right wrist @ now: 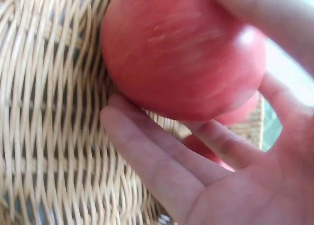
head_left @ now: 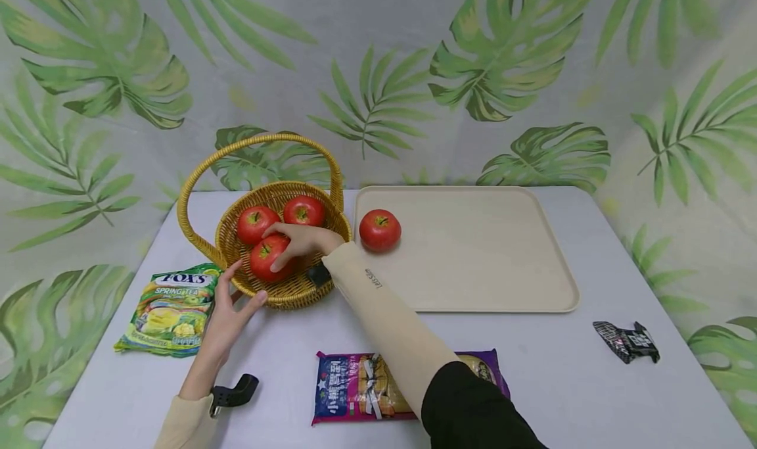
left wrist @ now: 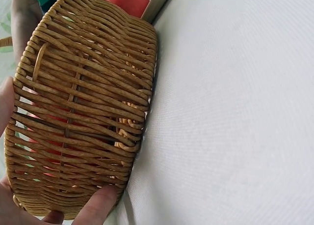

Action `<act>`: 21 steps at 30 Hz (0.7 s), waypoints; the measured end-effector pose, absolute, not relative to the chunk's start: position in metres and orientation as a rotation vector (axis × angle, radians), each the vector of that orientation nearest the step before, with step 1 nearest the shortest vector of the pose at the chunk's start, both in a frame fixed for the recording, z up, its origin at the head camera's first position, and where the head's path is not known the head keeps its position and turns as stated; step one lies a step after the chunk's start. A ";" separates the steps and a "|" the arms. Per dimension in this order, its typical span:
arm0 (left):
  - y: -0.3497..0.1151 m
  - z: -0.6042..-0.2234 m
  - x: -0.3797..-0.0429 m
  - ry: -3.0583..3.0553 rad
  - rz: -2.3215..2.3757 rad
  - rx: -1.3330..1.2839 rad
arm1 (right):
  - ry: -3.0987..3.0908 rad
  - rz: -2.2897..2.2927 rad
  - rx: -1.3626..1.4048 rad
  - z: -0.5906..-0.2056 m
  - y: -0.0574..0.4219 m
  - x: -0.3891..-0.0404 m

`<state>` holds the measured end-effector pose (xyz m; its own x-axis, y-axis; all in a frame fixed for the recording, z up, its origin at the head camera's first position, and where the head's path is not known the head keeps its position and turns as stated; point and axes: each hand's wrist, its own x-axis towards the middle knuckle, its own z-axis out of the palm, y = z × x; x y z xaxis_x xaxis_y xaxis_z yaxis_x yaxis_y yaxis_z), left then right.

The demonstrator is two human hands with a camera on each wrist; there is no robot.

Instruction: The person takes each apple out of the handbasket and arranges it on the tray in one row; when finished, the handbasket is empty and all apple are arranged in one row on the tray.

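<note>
A wicker basket [head_left: 298,298] with a tall arched handle holds three red apples. In the head view my right hand [head_left: 301,238] reaches into it and grips the front apple [head_left: 263,258] between thumb and fingers. The right wrist view shows this apple [right wrist: 181,53] close up, with fingers around its side near the woven wall. My left hand [head_left: 227,314] holds the basket's near left side, with thumb and fingers spread along the rim and wall. Two other apples, one at the left [head_left: 255,222] and one at the back [head_left: 304,207], lie beside the right hand.
A beige tray [head_left: 473,258] right of the basket bears one apple [head_left: 380,230]. A green candy bag [head_left: 174,311] lies at the left. Under the right forearm is a purple-and-pink snack packet [head_left: 361,386], partly hidden. A small black wrapper [head_left: 628,342] lies far right.
</note>
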<state>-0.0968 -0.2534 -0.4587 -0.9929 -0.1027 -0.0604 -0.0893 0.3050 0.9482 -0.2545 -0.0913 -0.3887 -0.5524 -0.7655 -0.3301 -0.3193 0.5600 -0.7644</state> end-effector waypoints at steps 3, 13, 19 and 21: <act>-0.253 -0.459 -0.097 -2.528 -1.834 0.190 | 2.127 -0.917 -0.909 -0.386 -0.083 -0.262; -0.253 -0.459 -0.096 -2.539 -1.825 0.183 | 2.025 -1.180 -0.901 -0.368 -0.040 -0.275; -0.254 -0.460 -0.097 -2.531 -1.831 0.179 | 2.091 -1.144 -0.971 -0.352 -0.008 -0.275; -0.254 -0.460 -0.097 -2.528 -1.830 0.177 | 2.114 -1.151 -0.986 -0.347 0.004 -0.275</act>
<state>-0.0967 -0.2541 -0.4599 -0.9935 -0.1010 -0.0533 -0.0822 0.3082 0.9478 -0.2753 0.0043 -0.3474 -0.5906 -0.7999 -0.1065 -0.3444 0.3692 -0.8632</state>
